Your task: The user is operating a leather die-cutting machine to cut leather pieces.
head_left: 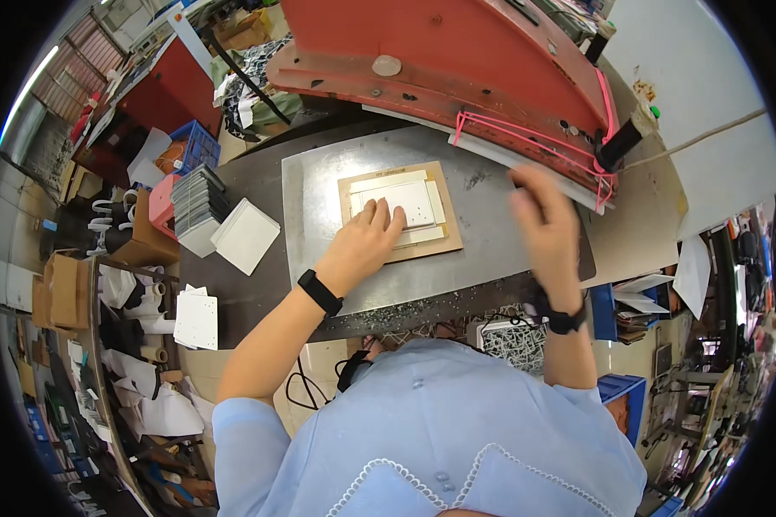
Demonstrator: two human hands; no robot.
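Observation:
My left hand (366,243) lies with its fingers stretched out on a white card (416,200) that has small holes. The card sits within pale strips on a brown wooden board (450,242), a cutting die by its look. That board rests on a grey metal plate (309,202). My right hand (545,220) is raised over the plate's right side, close to the edge of the red machine arm (405,77). It is slightly blurred, its fingers loosely bent and apart from the thumb, and nothing shows in it.
A stack of thin cards (200,207) stands on the dark table at left, with loose white cards (247,236) beside it. Small scraps (422,303) litter the front edge. Pink cord (526,138) wraps the machine arm. Below stands a white bin of scraps (516,345).

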